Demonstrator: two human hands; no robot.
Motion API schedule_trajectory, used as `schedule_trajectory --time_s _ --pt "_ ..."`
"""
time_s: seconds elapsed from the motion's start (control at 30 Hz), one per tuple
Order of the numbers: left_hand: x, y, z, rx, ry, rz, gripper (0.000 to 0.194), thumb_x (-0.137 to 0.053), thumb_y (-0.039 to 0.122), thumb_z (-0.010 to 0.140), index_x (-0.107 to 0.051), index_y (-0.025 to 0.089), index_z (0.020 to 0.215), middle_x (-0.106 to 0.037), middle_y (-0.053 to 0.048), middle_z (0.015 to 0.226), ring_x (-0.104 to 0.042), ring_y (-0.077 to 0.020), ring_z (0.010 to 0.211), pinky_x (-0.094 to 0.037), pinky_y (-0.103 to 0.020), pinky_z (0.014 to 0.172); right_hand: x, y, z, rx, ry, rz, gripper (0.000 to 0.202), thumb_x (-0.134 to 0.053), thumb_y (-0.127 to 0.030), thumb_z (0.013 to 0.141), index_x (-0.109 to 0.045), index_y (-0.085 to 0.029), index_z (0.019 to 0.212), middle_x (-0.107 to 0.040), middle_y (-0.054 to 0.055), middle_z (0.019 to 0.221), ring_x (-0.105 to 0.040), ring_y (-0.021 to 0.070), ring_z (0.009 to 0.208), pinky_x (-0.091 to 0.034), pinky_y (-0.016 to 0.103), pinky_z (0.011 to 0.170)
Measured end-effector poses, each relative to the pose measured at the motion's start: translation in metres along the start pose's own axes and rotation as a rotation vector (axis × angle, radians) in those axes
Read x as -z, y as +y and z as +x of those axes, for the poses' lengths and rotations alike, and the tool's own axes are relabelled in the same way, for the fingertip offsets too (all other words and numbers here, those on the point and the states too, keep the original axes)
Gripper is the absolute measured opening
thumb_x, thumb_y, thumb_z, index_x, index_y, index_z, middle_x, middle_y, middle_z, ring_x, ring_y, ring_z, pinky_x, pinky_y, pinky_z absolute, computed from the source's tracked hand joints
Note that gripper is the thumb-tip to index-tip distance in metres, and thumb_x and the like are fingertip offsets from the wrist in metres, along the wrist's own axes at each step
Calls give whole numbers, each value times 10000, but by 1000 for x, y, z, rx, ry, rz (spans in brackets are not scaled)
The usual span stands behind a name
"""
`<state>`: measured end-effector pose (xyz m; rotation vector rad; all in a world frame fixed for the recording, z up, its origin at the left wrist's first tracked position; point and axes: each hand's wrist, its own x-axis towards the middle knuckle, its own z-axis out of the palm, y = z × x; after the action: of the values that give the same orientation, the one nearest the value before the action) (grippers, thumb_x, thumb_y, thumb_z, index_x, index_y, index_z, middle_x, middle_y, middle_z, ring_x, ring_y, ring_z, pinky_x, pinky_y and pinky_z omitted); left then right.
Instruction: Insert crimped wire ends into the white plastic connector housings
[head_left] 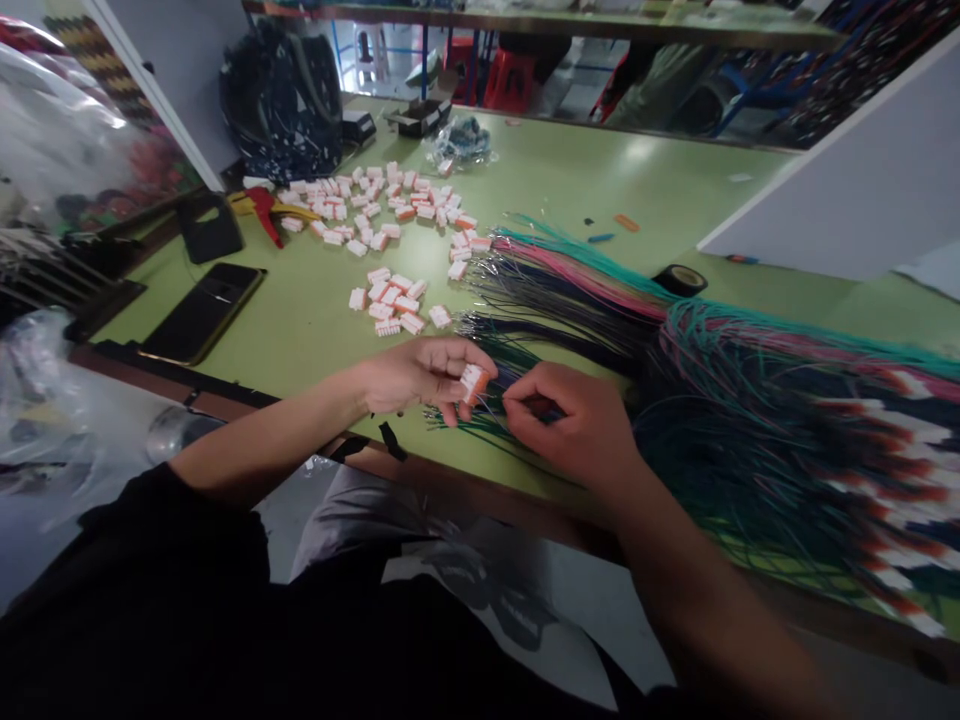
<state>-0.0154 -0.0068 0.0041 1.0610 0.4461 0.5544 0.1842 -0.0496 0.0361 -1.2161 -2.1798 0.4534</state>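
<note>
Between the thumb and fingers of my left hand (420, 378) is a white and orange connector (473, 383). Just to its right, my right hand (570, 415) is closed in a pinch on a thin wire (491, 405), which runs up to the connector's lower side. Whether the wire's end sits inside the connector is too small to tell. Below and behind both hands lie dark green wires (517, 350) with bare tips pointing left. A small group of similar loose connectors (394, 300) lies on the green table just beyond my left hand.
More connectors (367, 205) are spread farther back. Bundled teal, pink and black wires (585, 280) cross the right side, toward finished-looking connector ends (900, 470). A phone (202, 312), red-yellow pliers (266, 212), black tape roll (679, 280) and backpack (281, 100) are around. A white panel (840, 180) stands right.
</note>
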Motion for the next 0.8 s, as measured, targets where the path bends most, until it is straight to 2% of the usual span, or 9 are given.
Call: schedule_trajectory --time_s 0.2,0.43,0.67,0.8 --pt "-2 -1 0 -9 39 25 341 -714 134 670 -565 133 977 -651 -3 719 -635 -113 622 -508 -210 535 -5 0 -1 -25 -4 -145 130 -495 -211 707 -559 -201 594 -558 -11 568 -463 104 527 -335 246 539" --pt "-12 2 -1 -35 136 105 255 -680 116 700 -561 120 925 -636 0 699 -614 -95 591 -497 -200 532 -7 2 -4 80 46 -249 187 -464 -208 752 -559 -215 591 -543 2 565 -451 120 544 -338 261 553" --pt "-15 -7 2 24 159 127 293 -698 161 695 -570 116 954 -628 10 663 -588 -89 535 -470 -204 502 -20 5 -6 110 -7 -299 216 -460 -201 773 -590 -202 600 -569 19 562 -492 139 583 -316 274 560" --pt "-14 -8 2 67 164 141 287 -722 192 687 -568 126 920 -618 27 645 -580 -73 510 -460 -186 478 -21 7 -4 37 -99 -222 199 -485 -180 766 -617 -185 617 -612 18 588 -518 127 581 -317 262 554"
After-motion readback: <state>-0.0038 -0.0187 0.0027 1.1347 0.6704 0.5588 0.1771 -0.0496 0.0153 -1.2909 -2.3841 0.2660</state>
